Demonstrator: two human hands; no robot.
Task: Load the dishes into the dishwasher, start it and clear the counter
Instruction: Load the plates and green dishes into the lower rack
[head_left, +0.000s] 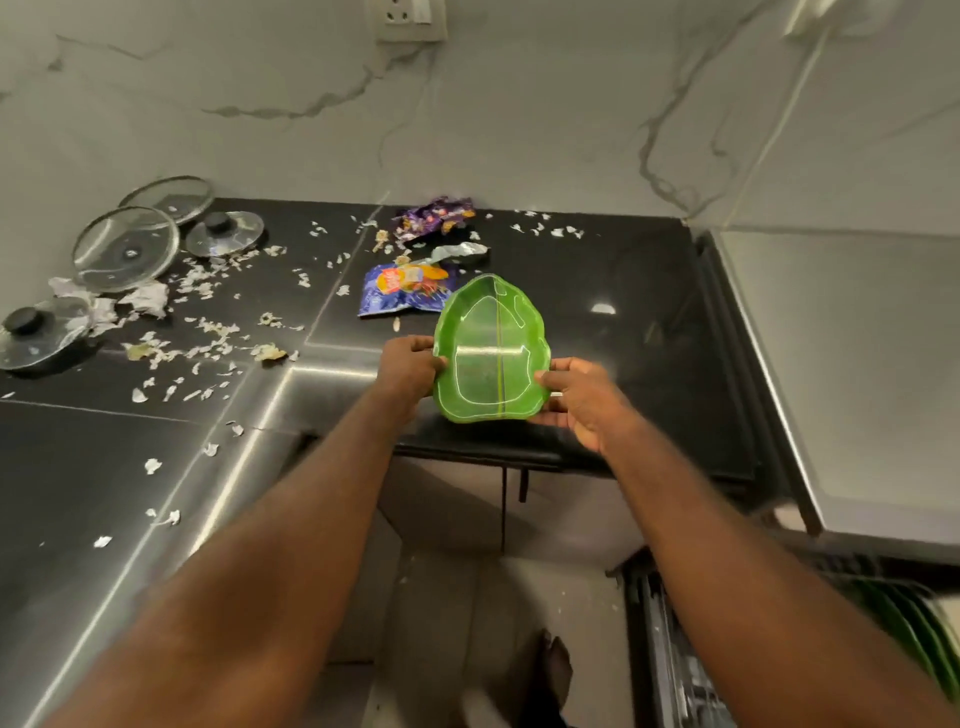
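Hands first, and we count two, both on one green leaf-shaped plastic plate. We see the left hand pinching the plate's left rim, thumb on top and fingers curled under. The right hand pinches the right rim the same way. The plate sits over the near edge of the black stone counter, pointed end away from us. Whether its underside touches the stone, we cannot tell.

Lids next: we count four round glass lids at the far left. Two lean by the marble wall, and two lie flat with black knobs up. The nearest lid is partly under crumpled white paper and clipped by the frame edge.

Wrappers: one crumpled purple wrapper, one blue-and-orange snack packet, and one silver foil scrap between them. Pale torn scraps litter the counter's left half, too many for us to count.

Bottom right, a dark rack is blurred and cut off, and the green edges beside it are too smeared to count.
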